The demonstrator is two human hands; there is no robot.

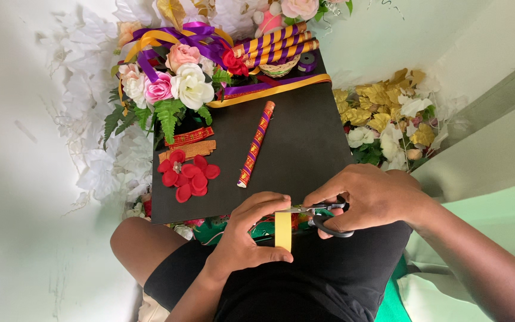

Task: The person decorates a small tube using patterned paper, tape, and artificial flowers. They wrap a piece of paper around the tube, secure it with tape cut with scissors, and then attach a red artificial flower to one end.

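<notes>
My left hand (247, 234) pinches a short strip of yellow ribbon (283, 231) and holds it upright over my lap. My right hand (369, 198) grips black-handled scissors (323, 214), whose blades meet the top of the strip. Both hands hover at the near edge of a black board (305, 143). On the board lie a rolled stick wrapped in red, gold and purple ribbon (256, 144) and two red fabric flowers (187, 174).
A bouquet of pink and white artificial flowers (171, 83) with purple and yellow ribbons sits at the board's far left. Striped wrapped sticks in a small basket (278, 48) stand behind. Gold and white artificial flowers (388, 119) lie right. White petals cover the left floor.
</notes>
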